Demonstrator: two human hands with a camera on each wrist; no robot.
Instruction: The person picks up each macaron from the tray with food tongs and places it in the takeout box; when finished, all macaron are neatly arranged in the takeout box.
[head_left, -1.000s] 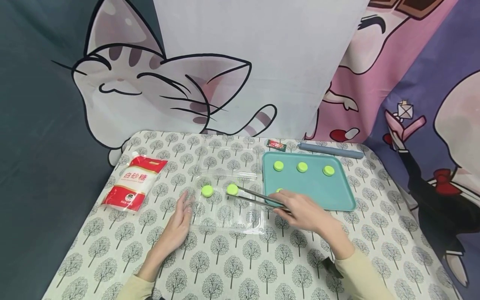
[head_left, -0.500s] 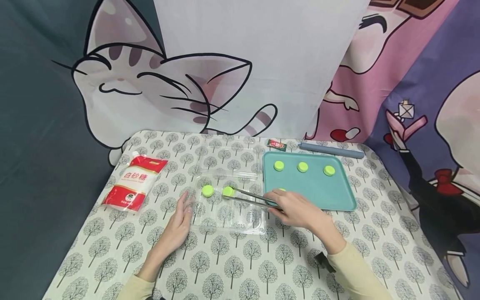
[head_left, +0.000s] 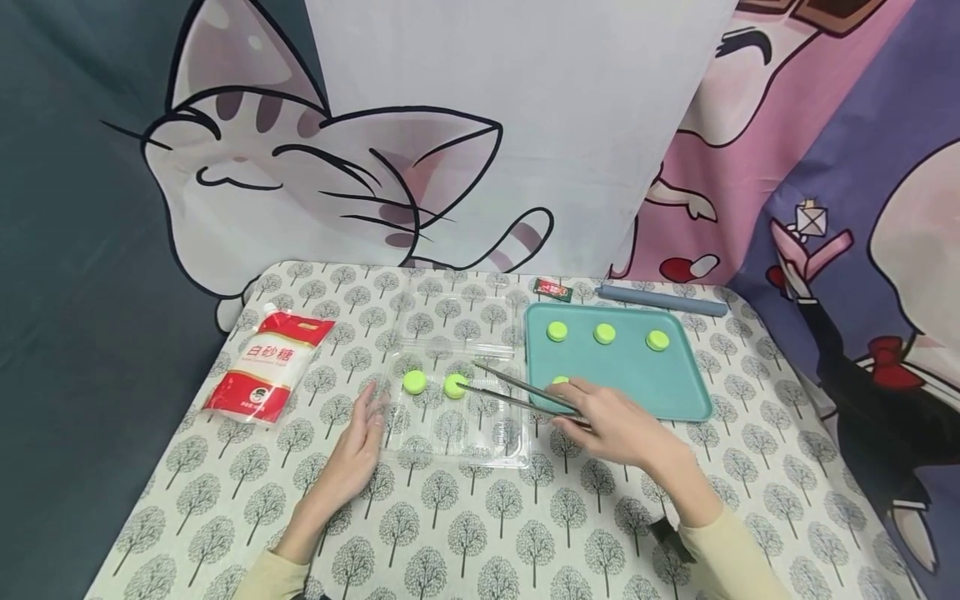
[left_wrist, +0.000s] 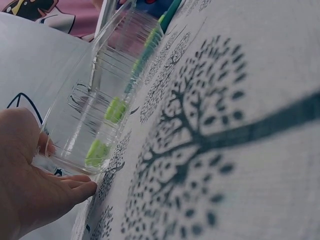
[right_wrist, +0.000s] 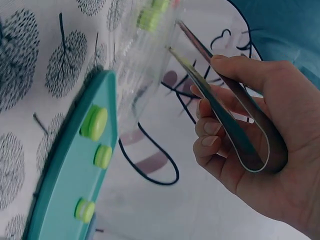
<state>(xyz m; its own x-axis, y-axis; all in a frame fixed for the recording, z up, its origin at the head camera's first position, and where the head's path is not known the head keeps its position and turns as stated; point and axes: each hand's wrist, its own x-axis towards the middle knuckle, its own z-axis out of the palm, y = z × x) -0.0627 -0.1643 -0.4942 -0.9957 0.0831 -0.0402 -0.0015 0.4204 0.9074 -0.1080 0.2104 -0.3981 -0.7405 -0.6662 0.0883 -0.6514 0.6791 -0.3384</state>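
Note:
A clear plastic box (head_left: 442, 457) lies open on the table with two lime-green macarons (head_left: 454, 386) inside, side by side in its far-left part. At the box's left wall rests my left hand (head_left: 360, 437), fingers mostly straight and touching the plastic. My right hand (head_left: 611, 425) grips metal tongs (right_wrist: 235, 120) between thumb and fingers. The tongs' arms are spread over the box, one tip beside the right-hand macaron and the other apart from it. Under the right hand, a macaron (head_left: 561, 381) on the teal tray (head_left: 630, 383) is partly hidden.
Three more macarons (head_left: 604, 333) stand along the tray's far side. The box's clear lid (head_left: 457, 321) lies folded back behind it. A red-and-white sugar bag (head_left: 270, 367) is at left; a small packet (head_left: 552, 290) and a grey-blue rod (head_left: 663, 301) sit behind the tray.
The tongs carried the second macaron slightly left within the box, then spread and let it go. The right hand has drawn back a little to the right. My left hand stayed still.

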